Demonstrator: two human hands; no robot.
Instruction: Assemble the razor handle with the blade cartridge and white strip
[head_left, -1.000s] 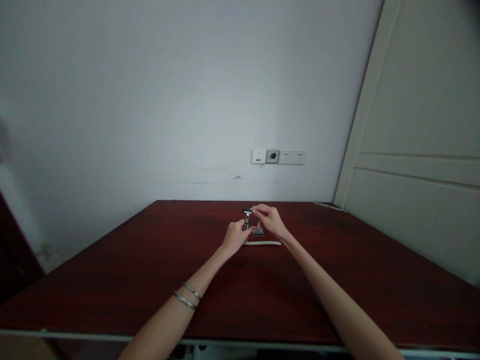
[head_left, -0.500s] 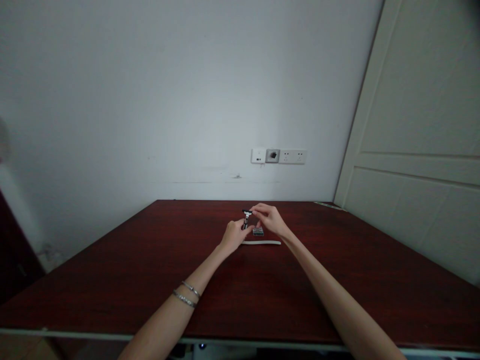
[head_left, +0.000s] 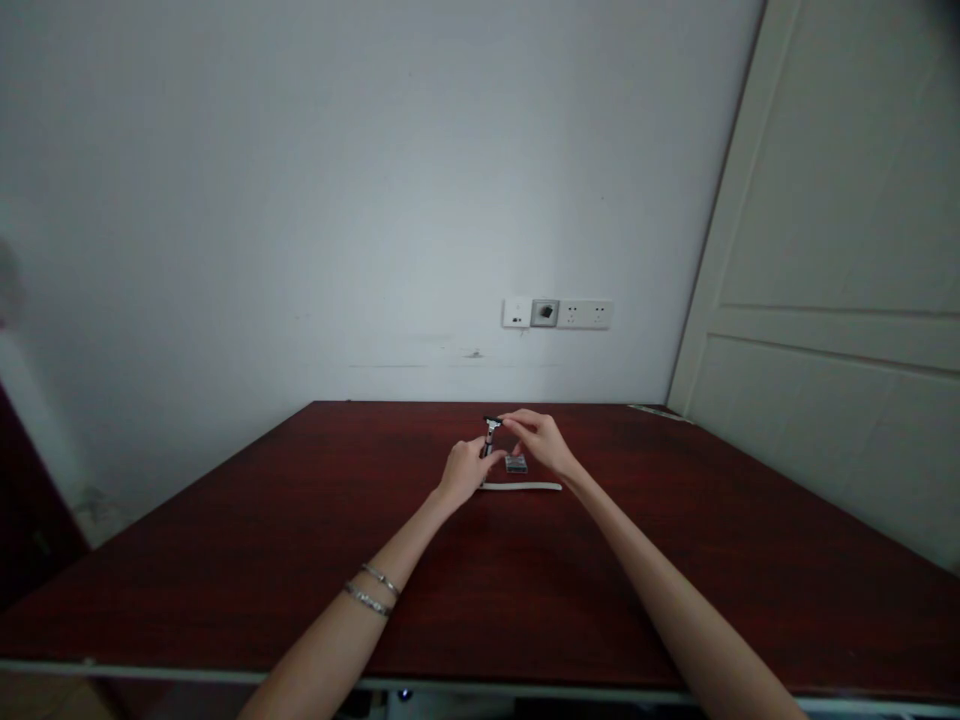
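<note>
My left hand (head_left: 463, 466) is closed around the handle of a razor (head_left: 490, 432), which stands nearly upright with its dark head at the top. Pinched fingers of my right hand (head_left: 541, 438) touch the right end of the razor's head. Below my right hand, a small grey, clear-looking case (head_left: 516, 464) lies on the table. Nearer to me is a thin white strip (head_left: 525, 487), its left end close to my left hand and partly hidden there.
The dark red wooden table (head_left: 300, 560) reaches back to a pale wall with a row of sockets (head_left: 559, 313). A light panelled door (head_left: 840, 300) stands along the right side. A flat strip (head_left: 660, 412) lies at the table's far right corner.
The razor has shifted very slightly left and tilts a little more. Both hands keep nearly the same position and hold.
</note>
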